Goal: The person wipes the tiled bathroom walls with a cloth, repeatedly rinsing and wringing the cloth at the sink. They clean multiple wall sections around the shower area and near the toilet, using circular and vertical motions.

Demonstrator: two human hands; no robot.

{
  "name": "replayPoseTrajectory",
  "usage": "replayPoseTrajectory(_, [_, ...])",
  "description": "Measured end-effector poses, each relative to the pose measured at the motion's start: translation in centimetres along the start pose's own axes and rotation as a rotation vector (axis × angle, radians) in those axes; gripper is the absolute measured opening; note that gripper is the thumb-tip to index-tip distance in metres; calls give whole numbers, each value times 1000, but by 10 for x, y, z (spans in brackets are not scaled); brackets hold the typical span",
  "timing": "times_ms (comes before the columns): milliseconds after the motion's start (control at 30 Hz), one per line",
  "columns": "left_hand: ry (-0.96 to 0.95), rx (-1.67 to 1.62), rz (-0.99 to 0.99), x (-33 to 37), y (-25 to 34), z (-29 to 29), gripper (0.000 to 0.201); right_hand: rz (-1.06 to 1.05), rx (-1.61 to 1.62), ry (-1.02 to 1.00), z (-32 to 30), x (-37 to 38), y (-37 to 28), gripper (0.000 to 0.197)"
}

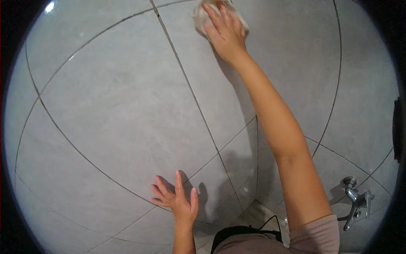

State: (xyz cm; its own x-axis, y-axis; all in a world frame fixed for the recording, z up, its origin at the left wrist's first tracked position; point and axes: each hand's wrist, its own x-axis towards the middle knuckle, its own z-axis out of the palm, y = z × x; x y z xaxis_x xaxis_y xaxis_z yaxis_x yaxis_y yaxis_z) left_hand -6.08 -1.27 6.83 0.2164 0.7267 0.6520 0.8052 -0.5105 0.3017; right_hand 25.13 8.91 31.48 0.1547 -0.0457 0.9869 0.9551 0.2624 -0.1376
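High on the grey tiled wall [122,97], my right hand [227,34] presses a pale, off-white cloth [201,19] against the tiles. Its fingers are bent over the cloth, which bunches out on both sides of the hand. My right arm stretches up from the lower right. Lower down, my left hand [177,199] has its fingers spread. It is at the wall and holds nothing, with its shadow falling just to the right.
On the right-hand wall, a chrome tap [357,203] with a lever sticks out below my right elbow. The two walls meet in a corner near my right forearm. A black cable [272,220] loops by my waist. A dark object [396,129] shows at the right rim.
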Motion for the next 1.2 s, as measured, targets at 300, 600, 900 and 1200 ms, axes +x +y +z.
replayPoseTrajectory(300, [-93, 110, 58, -17, -12, 17, 52, 849, -77, -35, -19, -405, -63, 57])
replayPoseTrajectory(600, [-32, 65, 56, -28, -25, 7, 52, 533, -35, -57, 2, -340, -70, 55])
replayPoseTrajectory(900, [496, -119, -35, -28, -68, 4, 68, -438, 286, -470, -12, -412, -156, 43])
replayPoseTrajectory(1200, [590, -8, -324, -62, -134, -52, 69, 337, 388, 18, 33, -177, -218, 42])
